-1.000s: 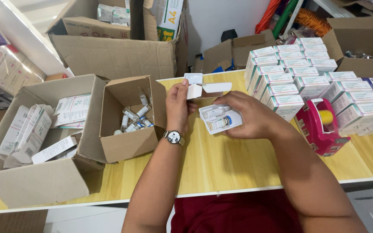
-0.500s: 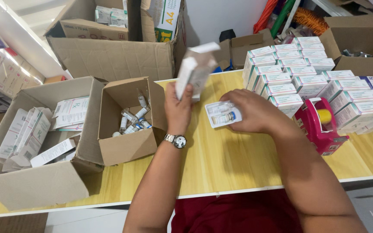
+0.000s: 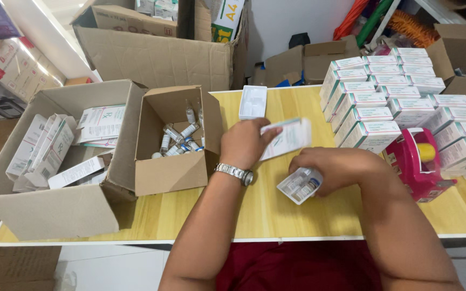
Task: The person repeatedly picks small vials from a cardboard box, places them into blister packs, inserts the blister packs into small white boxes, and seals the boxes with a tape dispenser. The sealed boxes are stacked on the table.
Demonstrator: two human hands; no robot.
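Note:
My left hand point(image 3: 245, 142), with a metal watch on its wrist, grips a flattened white medicine carton point(image 3: 288, 138) over the yellow wooden table point(image 3: 276, 213). To its right my right hand point(image 3: 331, 164) holds a clear plastic tray of small vials point(image 3: 299, 185) low over the tabletop. A small open cardboard box point(image 3: 175, 141) with several loose vials stands just left of my left hand. An empty white plastic tray point(image 3: 253, 101) lies on the table behind my hands.
A larger cardboard box point(image 3: 55, 161) at the left holds several flattened cartons and leaflets. Stacks of white-and-green medicine boxes point(image 3: 400, 102) fill the right rear of the table. A pink tape dispenser point(image 3: 419, 161) sits at the right. More cardboard boxes stand behind the table.
My left hand has brought the white carton down from high above the table to just over my right hand. My right hand has drawn the vial tray nearer to me.

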